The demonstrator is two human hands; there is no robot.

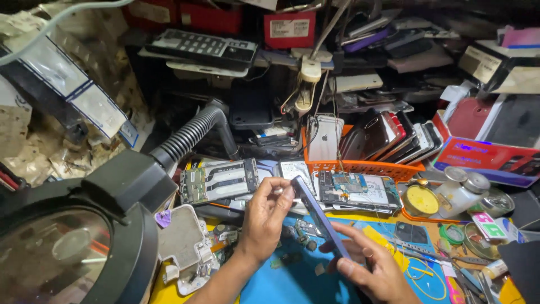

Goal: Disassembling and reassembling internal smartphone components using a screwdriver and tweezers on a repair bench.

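Cluttered repair bench, blue mat [292,281]: I note the phone [319,217] is held edge-on above it, left hand [267,217] pinching its top, right hand [374,267] closed around its lower end; casing looks unopened, disassembly apparently not begun.
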